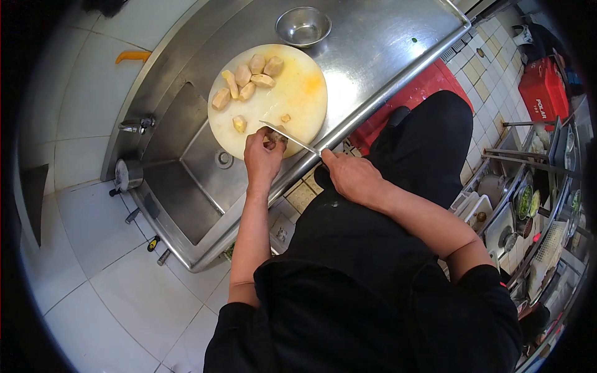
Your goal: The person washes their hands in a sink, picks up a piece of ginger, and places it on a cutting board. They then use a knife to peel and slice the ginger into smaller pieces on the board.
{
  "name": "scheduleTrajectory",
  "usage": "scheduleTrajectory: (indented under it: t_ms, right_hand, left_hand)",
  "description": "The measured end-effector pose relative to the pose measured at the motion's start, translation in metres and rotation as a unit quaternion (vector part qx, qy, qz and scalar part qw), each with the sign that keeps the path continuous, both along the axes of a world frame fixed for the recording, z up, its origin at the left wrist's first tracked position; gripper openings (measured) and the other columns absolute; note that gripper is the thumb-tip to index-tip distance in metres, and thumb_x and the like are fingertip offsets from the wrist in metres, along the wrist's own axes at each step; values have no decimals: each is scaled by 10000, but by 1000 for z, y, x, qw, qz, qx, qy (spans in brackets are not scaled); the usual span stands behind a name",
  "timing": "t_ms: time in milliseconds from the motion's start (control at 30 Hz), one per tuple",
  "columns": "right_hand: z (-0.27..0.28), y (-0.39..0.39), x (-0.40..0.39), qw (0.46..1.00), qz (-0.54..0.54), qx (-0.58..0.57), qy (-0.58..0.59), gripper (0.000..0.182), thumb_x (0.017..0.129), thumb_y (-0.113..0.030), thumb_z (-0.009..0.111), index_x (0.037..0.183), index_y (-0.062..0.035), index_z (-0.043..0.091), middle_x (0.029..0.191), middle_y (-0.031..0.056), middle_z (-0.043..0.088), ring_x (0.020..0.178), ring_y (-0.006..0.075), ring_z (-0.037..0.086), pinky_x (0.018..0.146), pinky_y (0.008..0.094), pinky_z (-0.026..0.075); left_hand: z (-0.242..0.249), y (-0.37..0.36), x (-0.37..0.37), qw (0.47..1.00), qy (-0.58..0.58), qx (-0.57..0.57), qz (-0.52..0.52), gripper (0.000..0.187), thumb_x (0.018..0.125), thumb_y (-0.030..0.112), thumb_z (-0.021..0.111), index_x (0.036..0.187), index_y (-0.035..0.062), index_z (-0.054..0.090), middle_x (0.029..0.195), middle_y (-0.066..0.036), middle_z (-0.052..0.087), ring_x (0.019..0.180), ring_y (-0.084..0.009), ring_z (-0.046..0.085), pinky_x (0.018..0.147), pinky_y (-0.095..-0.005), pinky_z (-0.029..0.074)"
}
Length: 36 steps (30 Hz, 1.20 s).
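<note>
Steel desk (373, 31): peeled tubers (262, 81) apparently finished on cutting board (305, 102); brown tuber (277, 137), pinched by left grip (262, 156), seemingly outstanding; right grip (354, 177) clasps knife (298, 142).

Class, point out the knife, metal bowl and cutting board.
Knife (290, 137): head view, on the blade.
Metal bowl (286, 27): head view, on the inner wall.
Cutting board (292, 98): head view, on a bare part.

A metal bowl (303, 32) stands near a faucet-fitted sink (166, 146), beneath white wall tiles
</note>
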State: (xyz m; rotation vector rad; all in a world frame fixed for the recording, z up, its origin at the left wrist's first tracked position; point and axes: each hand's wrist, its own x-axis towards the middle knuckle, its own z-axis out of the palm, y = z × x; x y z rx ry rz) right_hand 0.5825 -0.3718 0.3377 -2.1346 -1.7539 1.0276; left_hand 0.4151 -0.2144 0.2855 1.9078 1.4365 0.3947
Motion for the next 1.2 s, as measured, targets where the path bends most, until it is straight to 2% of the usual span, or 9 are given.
scheduleTrajectory:
  t_ms: [167,367,433,567,633,833,967,1033,1200]
  right_hand:
    - [-14,14,-1,999,-13,-15,35,284,954,-103,515,1215,-2,469,969,275,682,944,468,673,806,564,530]
    - [-27,44,5,997,-12,-27,69,289,963,-119,510,1206,26,453,939,310,680,952,487,662,818,594,504]
    - [-33,49,8,996,-16,-15,82,280,974,-133,503,1198,29,458,943,317,674,966,489,657,826,590,499]
    - [-28,35,11,995,-38,-2,88,266,976,-137,498,1181,30,465,952,312,675,960,495,654,830,586,498]
    - [-17,26,12,996,-51,1,77,261,949,-86,474,1181,33,490,968,305,679,961,482,660,839,577,505]
    - [-10,5,11,999,-6,14,40,251,954,-101,475,1178,11,497,945,281,671,931,467,663,812,585,510]
    - [-9,-3,11,999,-18,30,32,251,952,-99,473,1179,5,500,946,272,670,912,462,666,799,583,517]
    - [-9,-5,13,999,-28,36,23,251,948,-94,479,1176,6,511,937,275,672,897,463,668,791,582,522]
    - [-8,-13,15,998,-26,39,48,245,944,-92,489,1166,6,527,900,268,669,877,464,668,786,579,526]
  left_hand:
    - [-4,3,-1,1000,-17,-18,13,388,844,200,808,1177,40,690,1121,-155,634,918,-224,719,825,-345,581]
    - [-34,0,-17,994,-103,-39,22,374,855,112,795,1200,41,669,1148,-129,631,962,-218,703,855,-328,589]
    - [-58,7,-35,948,-286,-140,11,366,872,44,761,1222,34,655,1234,-137,613,1003,-208,685,892,-311,578]
    - [-54,13,-58,943,-286,-169,-3,342,894,17,730,1226,48,657,1264,-115,628,1037,-209,669,938,-326,557]
    - [-45,14,-58,978,-195,-54,-49,369,879,52,752,1236,73,661,1208,-90,673,1049,-226,669,953,-365,541]
    - [-16,15,-33,997,-10,-15,-76,379,874,167,789,1229,97,676,1216,-124,685,1115,-251,646,964,-391,519]
    - [-3,22,-37,995,2,-1,-97,313,857,134,784,1157,90,704,1221,-128,696,1108,-259,650,963,-369,516]
    - [-4,25,-40,981,13,87,-171,301,818,55,756,1115,73,713,1235,-106,697,1115,-279,637,919,-380,534]
    - [-15,18,-46,983,-41,64,-165,282,823,16,733,1100,64,718,1280,-104,674,1139,-253,615,902,-370,540]
